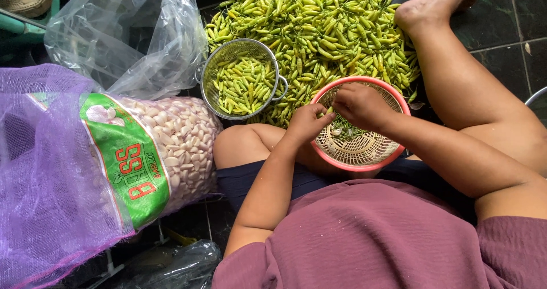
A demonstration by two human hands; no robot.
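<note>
Currently, your left hand and right hand meet over the pink-rimmed woven basket resting on your lap, both sets of fingers curled and pinched together on a small green chili held between them at the basket's near rim. Green stems lie in the basket beneath your hands. Just beyond the basket, a large heap of green chilies covers the dark floor, with a metal colander part-filled with chilies set against its left edge. Well to your left lies a purple mesh sack of garlic cloves, and a clear plastic bag sits behind it.
</note>
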